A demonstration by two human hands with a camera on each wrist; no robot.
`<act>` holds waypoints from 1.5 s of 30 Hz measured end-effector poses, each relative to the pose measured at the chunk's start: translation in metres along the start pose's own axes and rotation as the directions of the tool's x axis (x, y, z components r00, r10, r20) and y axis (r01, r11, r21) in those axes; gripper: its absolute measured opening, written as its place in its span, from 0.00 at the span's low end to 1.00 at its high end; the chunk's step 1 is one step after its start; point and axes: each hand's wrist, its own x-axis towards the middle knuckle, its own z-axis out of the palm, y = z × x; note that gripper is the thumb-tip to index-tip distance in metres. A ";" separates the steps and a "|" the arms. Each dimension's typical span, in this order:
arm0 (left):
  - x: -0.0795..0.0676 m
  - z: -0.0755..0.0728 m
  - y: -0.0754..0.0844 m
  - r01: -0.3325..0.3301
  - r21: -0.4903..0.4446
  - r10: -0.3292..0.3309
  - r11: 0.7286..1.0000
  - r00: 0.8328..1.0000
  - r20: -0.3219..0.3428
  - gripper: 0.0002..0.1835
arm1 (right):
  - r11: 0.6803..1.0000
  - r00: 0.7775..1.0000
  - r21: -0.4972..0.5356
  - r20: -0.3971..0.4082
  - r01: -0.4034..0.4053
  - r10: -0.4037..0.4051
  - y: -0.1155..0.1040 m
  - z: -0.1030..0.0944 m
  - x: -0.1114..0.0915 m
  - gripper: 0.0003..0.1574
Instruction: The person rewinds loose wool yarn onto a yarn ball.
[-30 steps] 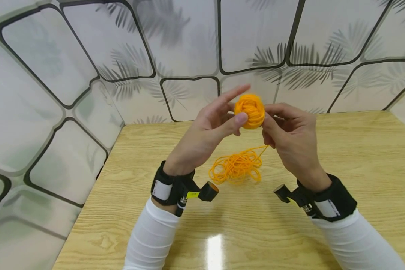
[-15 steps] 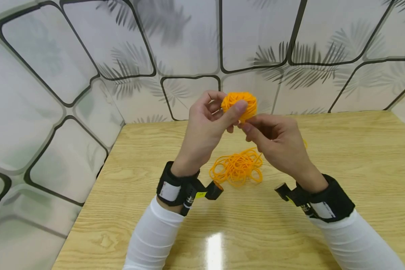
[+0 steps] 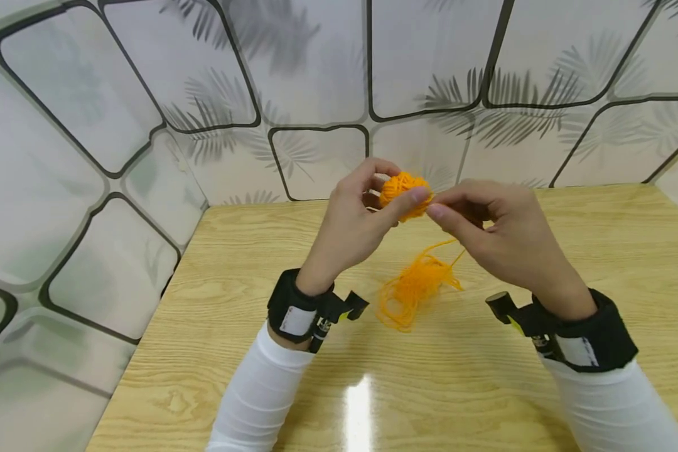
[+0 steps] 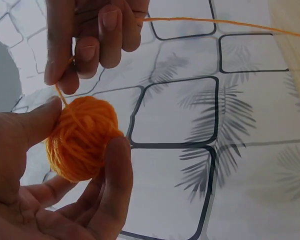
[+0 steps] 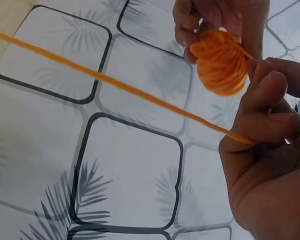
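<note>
A small ball of orange yarn (image 3: 402, 188) is held up over the table by my left hand (image 3: 355, 216), thumb on its near side and fingers behind. Close to its right side, my right hand (image 3: 494, 229) pinches the yarn strand between thumb and forefinger. In the left wrist view a short length of strand (image 4: 61, 95) runs from the ball (image 4: 82, 137) to the right fingertips. From the right hand's curled fingers the strand (image 5: 140, 93) stretches off across the right wrist view. Below the hands, a loose tangle of orange yarn (image 3: 418, 285) lies on the table.
The wooden table (image 3: 231, 389) meets a wall (image 3: 316, 69) patterned with leaves and dark outlines at the back and left. Each wrist wears a black strap (image 3: 593, 333) with a small camera.
The right hand has gone under the ball and then back to its right, drawing yarn. The ball has turned in the left hand. The tangle has shifted right and blurs.
</note>
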 end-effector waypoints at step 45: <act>0.002 -0.011 0.003 0.067 -0.298 0.061 0.952 0.915 0.399 0.16 | 0.990 0.995 0.113 -0.050 -0.084 0.090 0.031 -0.005 0.000 0.02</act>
